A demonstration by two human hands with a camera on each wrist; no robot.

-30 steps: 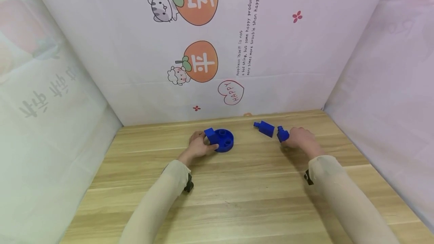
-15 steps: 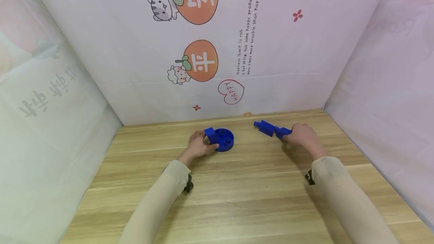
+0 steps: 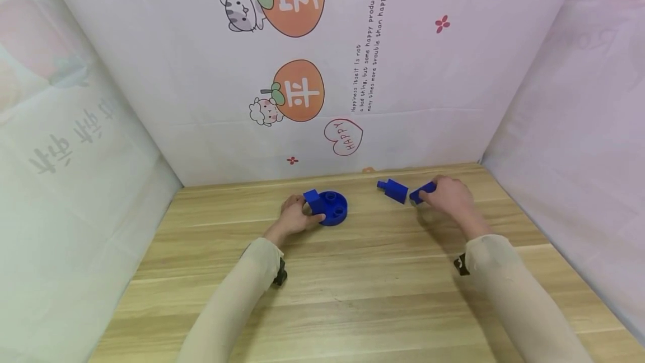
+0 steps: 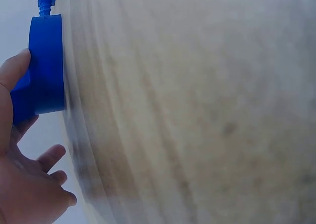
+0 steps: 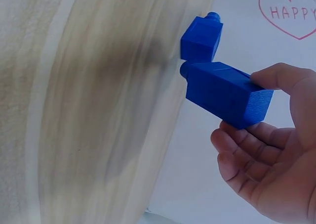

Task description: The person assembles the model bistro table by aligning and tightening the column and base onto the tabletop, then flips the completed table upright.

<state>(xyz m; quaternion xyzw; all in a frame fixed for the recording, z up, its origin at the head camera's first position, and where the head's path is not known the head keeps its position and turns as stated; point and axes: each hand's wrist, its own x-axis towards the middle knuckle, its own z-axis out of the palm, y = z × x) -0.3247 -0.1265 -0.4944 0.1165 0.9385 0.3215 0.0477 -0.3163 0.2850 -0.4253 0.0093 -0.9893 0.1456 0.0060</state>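
Between thumb and fingertips of the right hand: one blue block, angular, short neck at the far end. Grip: pinched at the end opposite the neck, remaining fingers loosely bent. Handling, by judgement: light, stiff, probably plastic; smooth faces could slip or twist under a narrow pinch; neck likely the weakest part. Best hold: opposite flat faces, nearer mid-body, neck left free.

Just beyond that neck, leftward of the right hand: one second block, likewise necked, lying on the table, untouched; presumably equally light and rigid.

Well to the left of the right hand: the left hand, thumb and forefinger closed about an upright block at the rim of a round base. Whether it is fitted there cannot be told. Base: shallow, two raised sockets, seemingly stiff; best steadied by its outer wall.

Behind both hands: printed backdrop.
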